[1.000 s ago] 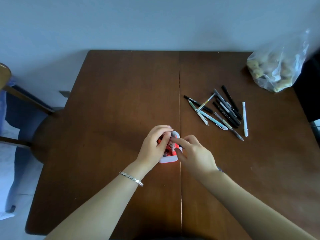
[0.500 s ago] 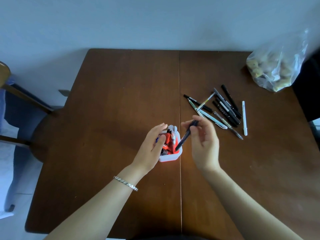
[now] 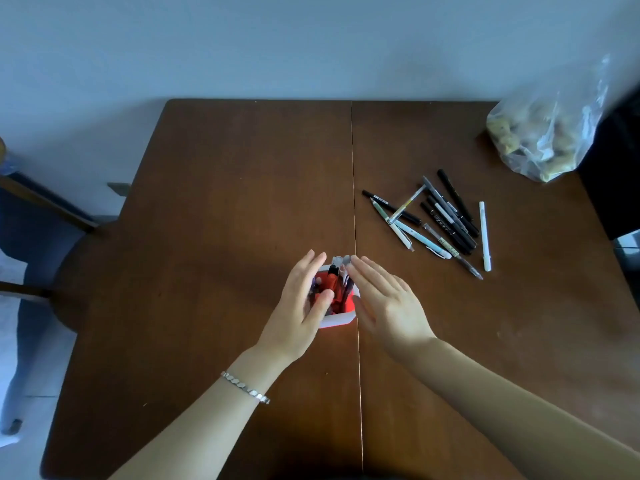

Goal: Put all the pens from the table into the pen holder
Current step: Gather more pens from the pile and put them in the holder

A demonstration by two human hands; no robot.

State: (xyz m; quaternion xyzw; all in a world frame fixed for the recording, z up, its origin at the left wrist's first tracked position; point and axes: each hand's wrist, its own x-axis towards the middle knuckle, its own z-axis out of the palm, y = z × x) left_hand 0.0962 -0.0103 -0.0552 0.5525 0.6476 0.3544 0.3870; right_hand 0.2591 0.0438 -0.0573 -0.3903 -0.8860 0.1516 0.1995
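Beside pen holder (image 3: 337,318): left hand (image 3: 303,306), right hand (image 3: 388,306) flat, fingers spread.

At your two o'clock, a clear plastic bag (image 3: 545,133) of lumpy yellowish contents sits on the brown table (image 3: 225,202). At nine o'clock stands a wooden chair (image 3: 52,216).

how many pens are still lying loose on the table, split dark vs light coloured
black or grey pens: 5
white, pale or clear pens: 5
total: 10
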